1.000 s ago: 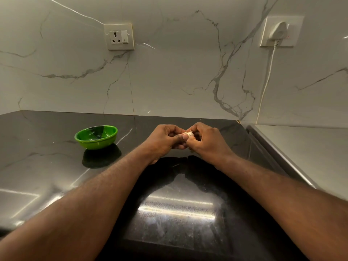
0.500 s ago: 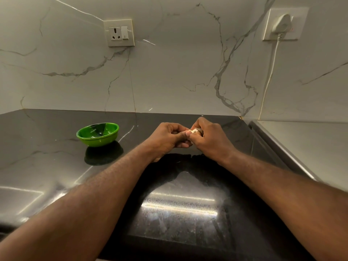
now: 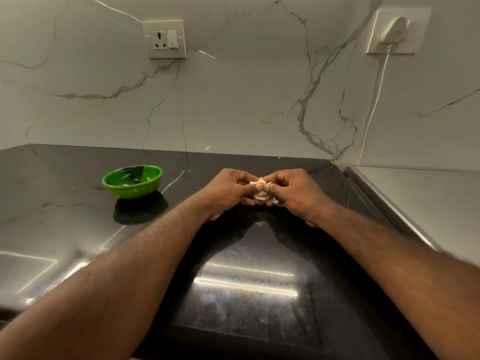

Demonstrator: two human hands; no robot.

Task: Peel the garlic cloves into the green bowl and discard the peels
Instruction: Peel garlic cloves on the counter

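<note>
Both hands meet over the middle of the black countertop. My left hand [image 3: 228, 192] and my right hand [image 3: 296, 193] pinch a pale garlic clove [image 3: 259, 189] between their fingertips, with loose whitish peel showing around it and below the fingers. Most of the clove is hidden by the thumbs. A small green bowl [image 3: 109, 181] stands on the counter to the left of my left hand, a hand's width away. I see nothing in the bowl but a dark reflection.
The glossy black countertop [image 3: 65, 216] runs to a marble wall with a socket [image 3: 165, 38] at the back. A plug and white cable [image 3: 376, 97] hang at the right. A grey steel surface [image 3: 428, 203] adjoins the counter on the right.
The hands have stayed in the same spot. More of the clove and its loose peel shows between the fingertips now than before.
</note>
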